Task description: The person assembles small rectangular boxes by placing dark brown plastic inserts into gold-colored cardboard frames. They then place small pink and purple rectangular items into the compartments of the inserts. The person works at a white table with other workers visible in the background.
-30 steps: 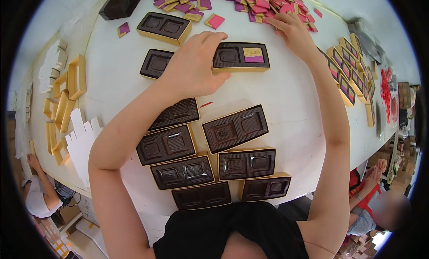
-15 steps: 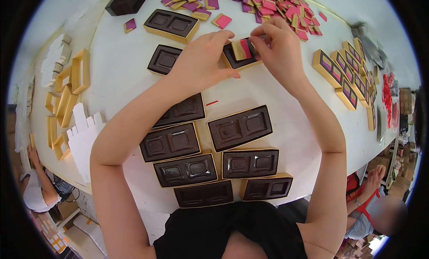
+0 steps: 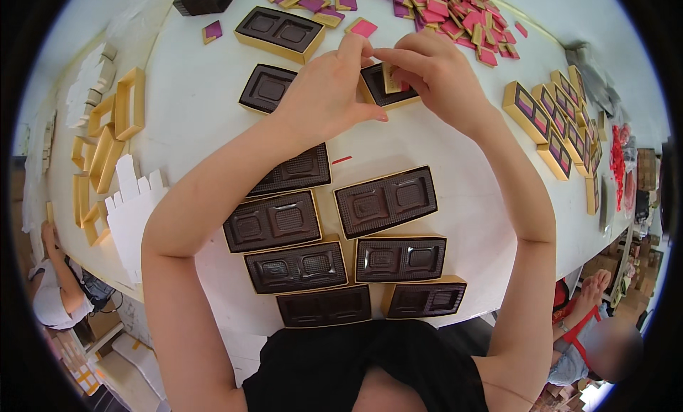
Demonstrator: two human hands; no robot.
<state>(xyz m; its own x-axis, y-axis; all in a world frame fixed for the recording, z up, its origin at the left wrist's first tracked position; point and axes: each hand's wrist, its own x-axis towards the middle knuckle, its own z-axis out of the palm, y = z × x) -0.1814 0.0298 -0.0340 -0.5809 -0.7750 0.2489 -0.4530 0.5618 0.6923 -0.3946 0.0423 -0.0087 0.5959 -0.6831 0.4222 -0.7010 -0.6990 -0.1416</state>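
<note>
My left hand (image 3: 324, 92) rests on the near left end of a gold-edged box with a dark brown tray (image 3: 375, 91) on the white table (image 3: 192, 106). My right hand (image 3: 434, 71) pinches a small gold and pink packet (image 3: 390, 78) over that box's right compartment. Both hands meet above the box and hide most of it. A heap of pink and gold packets (image 3: 434, 7) lies just beyond my hands.
Several empty brown-tray boxes (image 3: 388, 200) lie in rows near my body. Two more stand at the far left (image 3: 279, 31). Filled boxes (image 3: 544, 117) line the right edge. Gold frames (image 3: 107, 138) and white card inserts (image 3: 131, 209) sit at left. Other people are below the table at both sides.
My right hand came back from the packet heap to the box with a packet. My left hand shifted right along the box and now meets the right hand over it.
</note>
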